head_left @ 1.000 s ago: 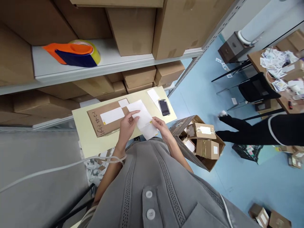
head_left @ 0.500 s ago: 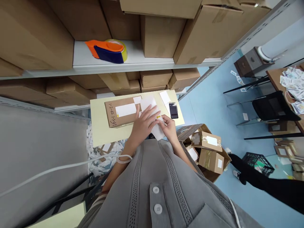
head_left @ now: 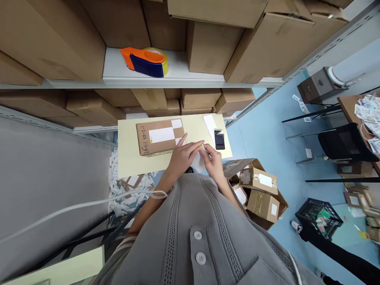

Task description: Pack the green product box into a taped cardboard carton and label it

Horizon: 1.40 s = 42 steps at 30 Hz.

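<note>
Just in front of my body, a white paper sheet (head_left: 198,163) with a small yellow mark at its upper end is between my hands. My left hand (head_left: 183,156) reaches across from the left, thumb apart, its fingertips pressed together at the yellow-marked end. Bent fingers of my right hand (head_left: 211,159) pinch the same sheet from the right. Beyond my left hand a taped cardboard box (head_left: 143,147) lies on the pale yellow table (head_left: 126,162), bearing white labels and handwritten numbers. To the right are a black phone (head_left: 219,139) and another white paper (head_left: 209,121).
Above the table, a shelf (head_left: 190,79) holds cardboard boxes and an orange and blue tape dispenser (head_left: 145,61). A large open carton (head_left: 280,208) with several parcels stands at my right. A white cable (head_left: 89,208) runs to my left wrist. A person's dark-clothed leg (head_left: 329,243) shows at far right.
My left hand has drawn back toward me off the box side, and its fingers have closed by the yellow mark. The sheet has come lower, uncovering the box's labels. The leg at right has shifted.
</note>
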Each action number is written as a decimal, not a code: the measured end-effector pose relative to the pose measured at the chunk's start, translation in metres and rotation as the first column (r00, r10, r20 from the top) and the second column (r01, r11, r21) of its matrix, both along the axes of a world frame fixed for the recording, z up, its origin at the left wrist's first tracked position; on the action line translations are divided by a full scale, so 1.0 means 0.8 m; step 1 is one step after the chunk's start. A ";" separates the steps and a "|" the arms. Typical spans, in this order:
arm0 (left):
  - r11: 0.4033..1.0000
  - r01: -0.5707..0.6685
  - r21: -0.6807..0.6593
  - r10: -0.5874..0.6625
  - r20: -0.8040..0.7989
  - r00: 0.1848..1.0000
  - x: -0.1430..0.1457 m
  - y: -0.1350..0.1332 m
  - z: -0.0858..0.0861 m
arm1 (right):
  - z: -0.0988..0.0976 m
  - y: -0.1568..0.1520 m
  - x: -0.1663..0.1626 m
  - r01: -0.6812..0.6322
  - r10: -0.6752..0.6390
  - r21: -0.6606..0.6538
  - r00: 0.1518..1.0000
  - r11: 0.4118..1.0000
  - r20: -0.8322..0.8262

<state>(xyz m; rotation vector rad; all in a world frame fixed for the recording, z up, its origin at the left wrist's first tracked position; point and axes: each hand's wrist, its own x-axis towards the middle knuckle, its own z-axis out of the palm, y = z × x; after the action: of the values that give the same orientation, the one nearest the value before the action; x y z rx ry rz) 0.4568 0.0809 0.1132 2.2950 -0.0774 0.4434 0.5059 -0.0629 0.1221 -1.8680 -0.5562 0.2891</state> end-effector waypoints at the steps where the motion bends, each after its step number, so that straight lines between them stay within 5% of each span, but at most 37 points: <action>1: 1.000 -0.001 0.003 0.001 0.009 1.000 0.000 0.000 -0.001 | 0.000 0.000 0.000 0.000 0.000 -0.005 1.000 1.000 0.007; 14: 1.000 -0.001 -0.021 0.000 -0.051 0.999 0.000 0.000 -0.005 | 0.001 -0.001 -0.002 -0.004 0.004 -0.042 1.000 0.999 0.019; 24: 0.984 -0.137 -0.116 0.125 -0.104 0.987 -0.004 0.006 -0.009 | -0.001 0.002 -0.002 -0.054 0.055 -0.039 0.998 0.998 0.016; 33: 0.802 -0.470 -0.368 0.460 -0.122 0.880 -0.003 0.018 -0.003 | -0.004 0.004 0.000 -0.099 0.102 -0.086 0.994 0.991 0.029; 42: 0.639 -0.628 -0.444 0.652 -0.122 0.749 -0.013 0.055 -0.012 | -0.011 -0.005 0.014 -0.093 0.102 -0.137 0.993 0.986 0.059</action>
<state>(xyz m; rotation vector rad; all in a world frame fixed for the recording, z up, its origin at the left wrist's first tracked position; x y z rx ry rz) 0.4467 0.1252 0.1037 1.7672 0.7802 0.7863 0.5175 -0.0670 0.1131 -1.9882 -0.6892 0.3382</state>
